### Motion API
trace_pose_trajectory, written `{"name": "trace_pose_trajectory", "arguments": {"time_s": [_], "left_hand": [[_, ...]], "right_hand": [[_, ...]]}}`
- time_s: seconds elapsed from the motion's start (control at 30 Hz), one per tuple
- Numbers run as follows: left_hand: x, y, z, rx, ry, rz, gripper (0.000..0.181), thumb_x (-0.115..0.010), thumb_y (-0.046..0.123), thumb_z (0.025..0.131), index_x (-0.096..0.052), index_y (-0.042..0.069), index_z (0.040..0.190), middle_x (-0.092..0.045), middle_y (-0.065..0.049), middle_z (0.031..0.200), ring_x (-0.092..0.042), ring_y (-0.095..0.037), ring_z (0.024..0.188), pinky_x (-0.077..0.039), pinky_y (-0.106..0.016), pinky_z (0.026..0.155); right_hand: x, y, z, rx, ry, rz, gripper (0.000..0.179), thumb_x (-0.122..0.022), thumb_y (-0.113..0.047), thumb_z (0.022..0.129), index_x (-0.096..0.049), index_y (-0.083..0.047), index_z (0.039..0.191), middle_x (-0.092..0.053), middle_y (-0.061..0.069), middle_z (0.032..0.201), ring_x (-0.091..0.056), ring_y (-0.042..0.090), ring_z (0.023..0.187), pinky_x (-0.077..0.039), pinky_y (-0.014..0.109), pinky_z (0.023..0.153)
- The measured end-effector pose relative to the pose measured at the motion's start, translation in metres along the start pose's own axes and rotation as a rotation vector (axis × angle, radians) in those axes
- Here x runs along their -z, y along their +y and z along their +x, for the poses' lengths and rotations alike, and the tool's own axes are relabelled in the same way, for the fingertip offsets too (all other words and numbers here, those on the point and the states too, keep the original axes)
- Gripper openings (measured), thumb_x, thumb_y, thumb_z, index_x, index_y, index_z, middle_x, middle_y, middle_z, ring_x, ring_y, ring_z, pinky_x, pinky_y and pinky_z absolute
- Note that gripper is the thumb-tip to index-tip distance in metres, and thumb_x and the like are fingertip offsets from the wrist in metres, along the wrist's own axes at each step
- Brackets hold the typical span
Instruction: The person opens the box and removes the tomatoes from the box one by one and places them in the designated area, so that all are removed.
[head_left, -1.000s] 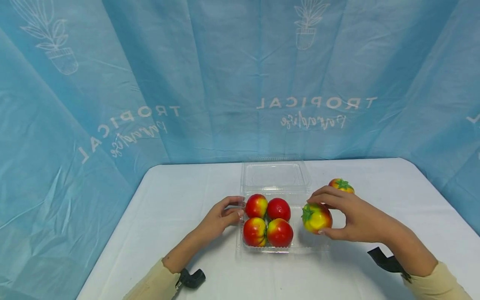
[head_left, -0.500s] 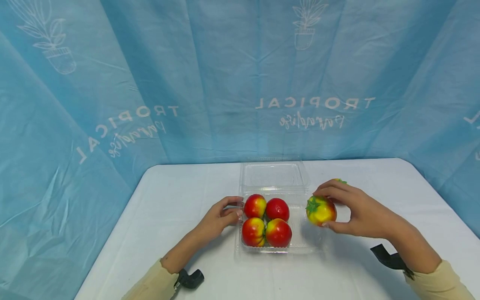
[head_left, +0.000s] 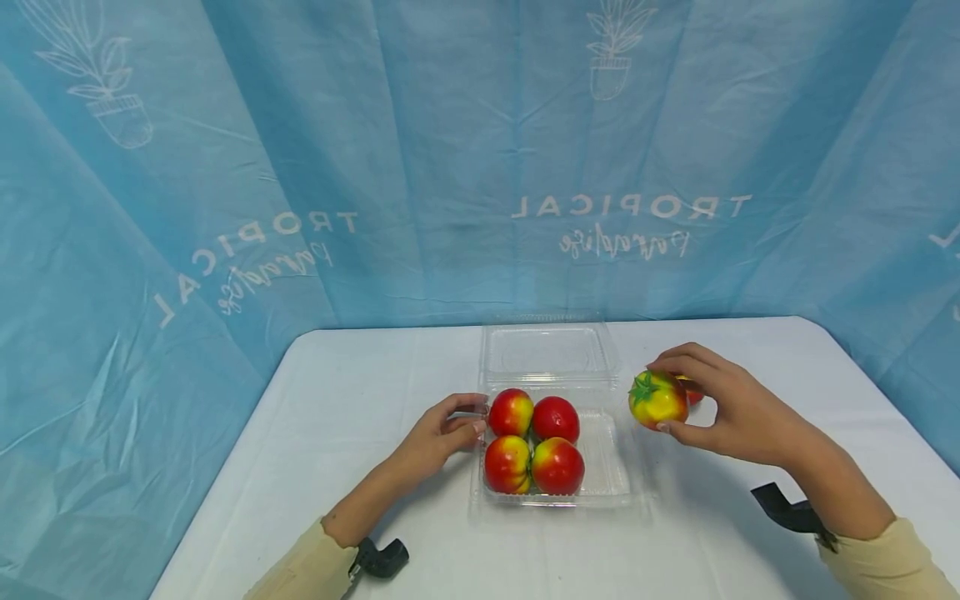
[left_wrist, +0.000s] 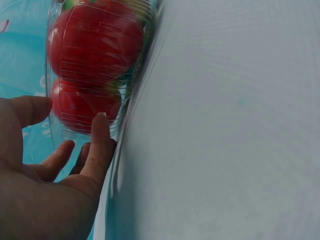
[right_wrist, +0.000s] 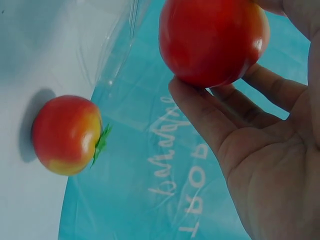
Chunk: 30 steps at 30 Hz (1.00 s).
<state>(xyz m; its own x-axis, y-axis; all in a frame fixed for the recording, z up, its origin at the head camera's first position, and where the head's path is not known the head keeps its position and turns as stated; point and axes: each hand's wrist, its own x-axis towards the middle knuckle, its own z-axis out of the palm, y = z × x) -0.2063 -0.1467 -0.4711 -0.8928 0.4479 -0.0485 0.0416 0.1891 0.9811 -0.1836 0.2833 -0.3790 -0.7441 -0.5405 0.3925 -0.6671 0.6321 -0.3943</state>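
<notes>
My right hand (head_left: 731, 408) holds a red-and-yellow tomato (head_left: 657, 400) with a green leafy top, its thumb and fingers round the sides. This tomato is raised to the right of a clear plastic clamshell box (head_left: 609, 475). Another tomato (right_wrist: 67, 135) lies on the table behind that hand, mostly hidden in the head view. Several tomatoes (head_left: 558, 465) sit in two rows in the left part of the box. At the box's left end rests my left hand (head_left: 435, 440), its extended fingers touching the clear wall and rim, as the left wrist view shows.
The box's lid (head_left: 549, 352) lies folded back toward the rear of the white-covered table (head_left: 360, 375). A blue printed cloth (head_left: 450, 167) hangs behind and along the sides. Each wrist wears a black mount (head_left: 382, 558).
My right hand carries the tomato from over the right part of the box to the right and farther back, covering the loose tomato. The left hand and box stay in place.
</notes>
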Motion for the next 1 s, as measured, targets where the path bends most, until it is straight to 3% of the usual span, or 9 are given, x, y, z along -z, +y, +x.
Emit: {"name": "trace_pose_trajectory", "arguments": {"time_s": [0.13, 0.27, 0.6, 0.83, 1.0], "left_hand": [[0.0, 0.0, 0.0, -0.006, -0.009, -0.005, 0.052, -0.066, 0.026, 0.106, -0.05, 0.008, 0.152, -0.054, -0.015, 0.153, -0.059, -0.033, 0.137, -0.058, -0.039, 0.105], [0.001, 0.0, 0.001, -0.006, -0.013, -0.007, 0.052, -0.066, 0.025, 0.106, -0.05, 0.008, 0.152, -0.054, -0.015, 0.153, -0.059, -0.032, 0.137, -0.058, -0.038, 0.105], [0.001, 0.0, 0.0, -0.002, -0.006, -0.005, 0.052, -0.067, 0.026, 0.106, -0.051, 0.008, 0.152, -0.054, -0.015, 0.153, -0.059, -0.033, 0.137, -0.058, -0.038, 0.104], [0.001, 0.0, 0.0, -0.004, -0.01, -0.008, 0.052, -0.066, 0.026, 0.106, -0.05, 0.007, 0.152, -0.054, -0.015, 0.153, -0.059, -0.033, 0.137, -0.058, -0.037, 0.104], [0.001, 0.001, 0.0, -0.007, -0.012, -0.009, 0.053, -0.066, 0.025, 0.107, -0.05, 0.006, 0.153, -0.054, -0.016, 0.153, -0.059, -0.034, 0.137, -0.058, -0.036, 0.104]], "right_hand": [[0.002, 0.005, -0.001, 0.006, 0.045, -0.002, 0.07, -0.098, -0.004, 0.071, -0.066, -0.014, 0.132, -0.06, -0.008, 0.133, -0.059, 0.004, 0.113, -0.052, 0.008, 0.094], [0.004, 0.011, -0.003, -0.009, 0.07, 0.004, 0.07, -0.097, -0.002, 0.071, -0.066, -0.012, 0.133, -0.06, -0.006, 0.133, -0.058, 0.002, 0.116, -0.047, 0.006, 0.098], [0.01, 0.022, -0.006, -0.098, 0.084, 0.005, 0.073, -0.094, 0.004, 0.073, -0.062, -0.008, 0.137, -0.065, 0.0, 0.133, -0.059, -0.001, 0.115, -0.045, 0.004, 0.096], [0.013, 0.032, -0.009, -0.162, 0.091, 0.007, 0.074, -0.094, 0.001, 0.074, -0.059, -0.007, 0.139, -0.063, 0.005, 0.135, -0.058, 0.008, 0.118, -0.044, 0.002, 0.094], [0.014, 0.041, -0.012, -0.193, 0.1, 0.032, 0.077, -0.095, 0.0, 0.073, -0.057, -0.005, 0.14, -0.061, 0.01, 0.136, -0.053, -0.002, 0.118, -0.044, 0.0, 0.092]]}}
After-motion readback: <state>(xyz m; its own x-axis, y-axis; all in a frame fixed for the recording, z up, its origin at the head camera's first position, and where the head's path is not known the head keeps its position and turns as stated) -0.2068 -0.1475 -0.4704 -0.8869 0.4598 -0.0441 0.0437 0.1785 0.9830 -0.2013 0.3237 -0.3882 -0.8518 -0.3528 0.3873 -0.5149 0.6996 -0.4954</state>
